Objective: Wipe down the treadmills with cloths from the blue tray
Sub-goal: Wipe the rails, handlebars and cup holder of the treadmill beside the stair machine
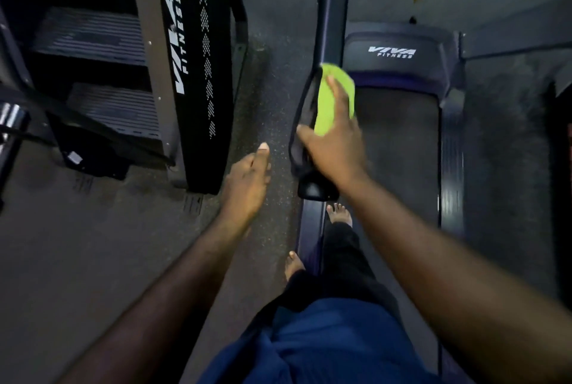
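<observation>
– Now, cloth position?
– Green cloth (pixel 332 99) is draped over the handrail (pixel 332 18) on the treadmill's (pixel 399 136) left side, above the rail's end cap (pixel 315 190). The blue tray can't be picked out from this view.
– Right hand?
– The right hand (pixel 335 148) is on top of the cloth, holding it to the rail. One finger lies straight along the fabric and the thumb sits out on the rail's left flank. The other fingers are hidden under or behind the cloth.
– Left?
– The left hand (pixel 247 185) hangs over the floor (pixel 272 99) between the treadmill and the stair machine (pixel 192 58). Its fingers are loose and close together, it holds nothing, and it touches nothing.
– Stage, your reading?
– Mid-wipe on this rail, I'd judge. The motor cover (pixel 391 52) and belt look untouched, but I can't confirm that.
– Risks from here?
– Three.
 - Footing: the person is barefoot, with one foot (pixel 340 213) on the belt edge and the other (pixel 293 263) at the side rail. Weight is leaning into the rail, so a hard stroke could slide a foot off.
 - Cloth: little of the hand shows on top of it, so it could bunch up or slip off the narrow rail and drop to the floor.
 - Coverage: the cloth covers the top of the rail, so the side loop and the underside may get missed.
– Mitigation?
– Probably a brace from the free hand, and shorter strokes.
</observation>
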